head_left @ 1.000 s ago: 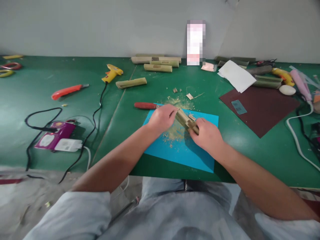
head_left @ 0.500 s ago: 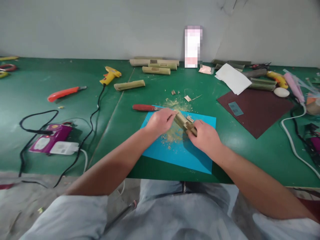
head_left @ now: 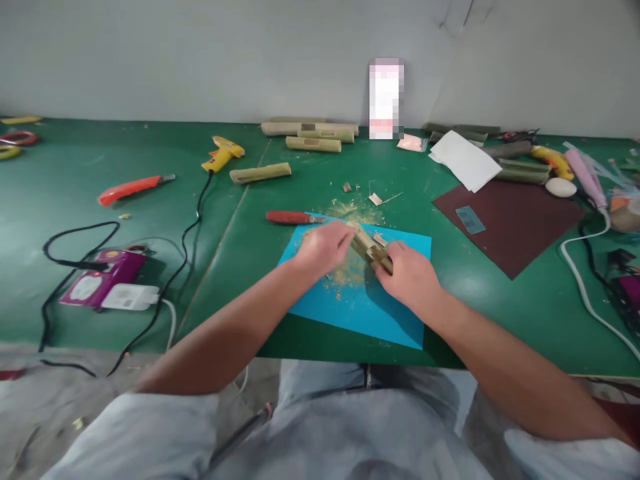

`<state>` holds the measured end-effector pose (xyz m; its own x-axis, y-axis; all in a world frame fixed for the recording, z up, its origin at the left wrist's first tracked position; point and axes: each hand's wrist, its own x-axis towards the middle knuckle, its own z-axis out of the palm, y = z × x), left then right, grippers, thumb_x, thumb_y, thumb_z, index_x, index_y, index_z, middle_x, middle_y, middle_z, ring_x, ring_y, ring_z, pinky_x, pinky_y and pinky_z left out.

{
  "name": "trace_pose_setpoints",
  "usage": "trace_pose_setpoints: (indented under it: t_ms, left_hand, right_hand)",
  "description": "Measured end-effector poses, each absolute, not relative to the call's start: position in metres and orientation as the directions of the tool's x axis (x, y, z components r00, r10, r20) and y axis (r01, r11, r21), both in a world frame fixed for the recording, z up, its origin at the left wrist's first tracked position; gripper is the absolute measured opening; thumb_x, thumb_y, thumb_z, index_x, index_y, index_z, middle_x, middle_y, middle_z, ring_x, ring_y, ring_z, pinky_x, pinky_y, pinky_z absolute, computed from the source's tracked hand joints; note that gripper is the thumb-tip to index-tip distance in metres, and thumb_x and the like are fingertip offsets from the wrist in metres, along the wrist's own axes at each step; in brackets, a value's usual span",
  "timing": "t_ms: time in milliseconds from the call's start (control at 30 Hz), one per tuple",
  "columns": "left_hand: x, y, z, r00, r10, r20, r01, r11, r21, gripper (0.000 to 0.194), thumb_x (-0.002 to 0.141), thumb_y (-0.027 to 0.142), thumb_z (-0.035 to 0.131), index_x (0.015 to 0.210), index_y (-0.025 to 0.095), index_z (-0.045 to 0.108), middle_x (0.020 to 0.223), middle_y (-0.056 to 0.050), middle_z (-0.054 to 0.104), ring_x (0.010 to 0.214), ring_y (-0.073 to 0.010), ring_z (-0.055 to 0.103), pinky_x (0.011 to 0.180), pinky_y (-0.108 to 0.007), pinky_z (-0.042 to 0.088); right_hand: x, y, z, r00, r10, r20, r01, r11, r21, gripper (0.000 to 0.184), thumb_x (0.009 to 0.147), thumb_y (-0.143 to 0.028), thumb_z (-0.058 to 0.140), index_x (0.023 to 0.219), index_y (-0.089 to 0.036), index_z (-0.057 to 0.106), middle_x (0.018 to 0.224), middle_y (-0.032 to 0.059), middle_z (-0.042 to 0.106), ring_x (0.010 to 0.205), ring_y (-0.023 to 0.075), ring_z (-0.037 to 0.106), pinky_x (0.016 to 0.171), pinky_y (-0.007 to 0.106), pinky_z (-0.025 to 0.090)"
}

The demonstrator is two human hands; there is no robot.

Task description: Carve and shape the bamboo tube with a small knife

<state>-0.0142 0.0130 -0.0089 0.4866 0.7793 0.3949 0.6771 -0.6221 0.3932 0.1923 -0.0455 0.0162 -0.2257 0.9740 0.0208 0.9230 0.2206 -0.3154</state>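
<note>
from my end, the bamboo [head_left: 364, 243] sits between the two hands, slanting over the blue sheet [head_left: 357, 313] with its far end toward the left; i can't tell whether its underside touches the sheet. i have the right hand [head_left: 413, 272] wrapped around its near end, thumb on the near side, the other fingers curled over it. my left hand [head_left: 324, 247] is at the far end, fingers curled and their tips drawn in to the thumb; whether they pinch the bamboo itself or something thin on it, i cannot tell.

shavings [head_left: 355, 212] lie scattered under and beyond the piece, partly on the sheet and partly on the green table [head_left: 75, 163]. a small chip [head_left: 379, 239] lies just beside the bamboo, near my right hand. past my left hand, the red-handled tool [head_left: 290, 217] lies with its metal end over the sheet's far edge.

farther left i see an orange cutter [head_left: 133, 189] and a yellow glue gun [head_left: 221, 155], its black cord running down the table. more bamboo pieces [head_left: 313, 144] lie near the wall. on my right, white paper [head_left: 465, 160] overlaps a brown sheet [head_left: 513, 230].
</note>
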Motion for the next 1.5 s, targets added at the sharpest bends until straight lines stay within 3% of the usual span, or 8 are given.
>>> trace_pose_setpoints:
  t_ms: [167, 300, 600, 700, 833, 933, 1033, 1500]
  left_hand:
    - [-0.013, 0.012, -0.009, 0.54, 0.773, 0.334, 0.633, -0.634, 0.445, 0.029, 0.101, 0.027, 0.045, 0.107, 0.018, 0.072, 0.098, -0.009, 0.075, 0.091, -0.0195, 0.071, 0.08, -0.03, 0.057]
    - [-0.018, 0.017, -0.01, 0.391, 0.834, 0.39, 0.722, -0.541, 0.432, 0.029, 0.099, 0.028, 0.047, 0.098, 0.015, 0.073, 0.092, -0.011, 0.075, 0.086, -0.0223, 0.071, 0.08, -0.035, 0.057]
    - [-0.015, 0.017, -0.008, 0.44, 0.801, 0.406, 0.738, -0.58, 0.345, 0.033, 0.101, 0.03, 0.043, 0.092, 0.016, 0.071, 0.086, -0.009, 0.072, 0.082, -0.0207, 0.069, 0.078, -0.033, 0.056]
    - [-0.014, 0.018, -0.008, 0.527, 0.775, 0.35, 0.683, -0.631, 0.369, 0.029, 0.102, 0.028, 0.043, 0.103, 0.018, 0.071, 0.095, -0.008, 0.074, 0.088, -0.0191, 0.07, 0.08, -0.031, 0.056]
    - [-0.011, 0.017, -0.009, 0.451, 0.809, 0.376, 0.749, -0.573, 0.333, 0.032, 0.101, 0.029, 0.043, 0.089, 0.016, 0.07, 0.085, -0.009, 0.072, 0.081, -0.0206, 0.069, 0.076, -0.032, 0.055]
    - [-0.011, 0.015, -0.009, 0.561, 0.762, 0.324, 0.653, -0.648, 0.392, 0.029, 0.101, 0.027, 0.043, 0.105, 0.018, 0.07, 0.098, -0.007, 0.074, 0.091, -0.019, 0.07, 0.081, -0.03, 0.056]
    - [-0.012, 0.015, -0.008, 0.449, 0.824, 0.345, 0.733, -0.561, 0.385, 0.029, 0.101, 0.029, 0.044, 0.098, 0.017, 0.07, 0.093, -0.008, 0.073, 0.089, -0.0196, 0.069, 0.082, -0.032, 0.056]
    - [-0.019, 0.028, -0.004, 0.438, 0.832, 0.34, 0.735, -0.55, 0.397, 0.025, 0.098, 0.027, 0.048, 0.098, 0.018, 0.071, 0.097, -0.007, 0.075, 0.092, -0.0205, 0.07, 0.085, -0.034, 0.057]
  right_hand:
    - [0.193, -0.045, 0.014, -0.225, 0.974, 0.032, 0.921, 0.223, -0.32, 0.02, 0.095, -0.034, 0.053, 0.1, -0.016, 0.061, 0.1, 0.0114, 0.069, 0.087, 0.0229, 0.064, 0.067, 0.033, 0.04]
    - [0.193, -0.045, 0.012, -0.222, 0.973, 0.061, 0.917, 0.23, -0.325, 0.019, 0.094, -0.034, 0.054, 0.099, -0.017, 0.06, 0.1, 0.0112, 0.069, 0.088, 0.0232, 0.064, 0.068, 0.033, 0.04]
    - [0.192, -0.045, 0.014, -0.22, 0.975, 0.04, 0.918, 0.221, -0.329, 0.018, 0.094, -0.034, 0.054, 0.099, -0.017, 0.06, 0.101, 0.0113, 0.069, 0.088, 0.0228, 0.064, 0.069, 0.032, 0.04]
    - [0.192, -0.046, 0.015, -0.225, 0.974, 0.018, 0.921, 0.219, -0.321, 0.018, 0.095, -0.034, 0.053, 0.098, -0.017, 0.06, 0.1, 0.0109, 0.069, 0.087, 0.0225, 0.064, 0.067, 0.032, 0.039]
    - [0.192, -0.046, 0.014, -0.222, 0.974, 0.031, 0.924, 0.221, -0.313, 0.019, 0.094, -0.034, 0.054, 0.1, -0.017, 0.06, 0.102, 0.0112, 0.069, 0.09, 0.023, 0.064, 0.068, 0.032, 0.039]
    - [0.193, -0.045, 0.012, -0.228, 0.973, 0.025, 0.922, 0.224, -0.316, 0.018, 0.094, -0.034, 0.054, 0.098, -0.017, 0.059, 0.101, 0.0111, 0.069, 0.088, 0.0225, 0.064, 0.067, 0.032, 0.038]
    - [0.193, -0.045, 0.012, -0.218, 0.976, 0.031, 0.922, 0.216, -0.321, 0.018, 0.094, -0.034, 0.054, 0.098, -0.018, 0.059, 0.101, 0.0104, 0.069, 0.087, 0.022, 0.064, 0.068, 0.032, 0.038]
    - [0.194, -0.045, 0.014, -0.216, 0.976, 0.04, 0.917, 0.216, -0.335, 0.017, 0.092, -0.035, 0.055, 0.095, -0.019, 0.059, 0.097, 0.0101, 0.069, 0.086, 0.023, 0.064, 0.066, 0.033, 0.04]
